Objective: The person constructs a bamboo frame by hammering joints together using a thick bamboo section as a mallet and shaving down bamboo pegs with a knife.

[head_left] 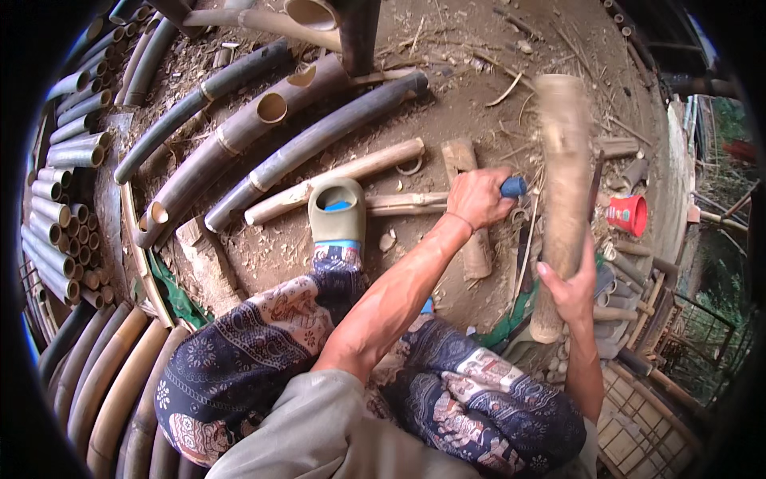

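My left hand (477, 198) is closed round a tool with a blue handle (513, 187); the handle's end sticks out on the right, and the rest of the tool is hidden. Beneath that fist a pale bamboo pole (403, 204) lies across a wooden block (477, 259). In my right hand (571, 286) a thick wooden club (562, 172) stands raised, its wider end pointing away from me. The club is smeared by motion. My thumb wraps its lower part, and a gap separates it from the blue handle.
An olive clog (337, 209) on my foot sits beside another pale pole (335, 180). Dark bamboo tubes with cut holes (227, 140) lie at far left. Cut bamboo pieces (60, 211) are stacked along the left edge. A red cup (627, 215) is right of the club.
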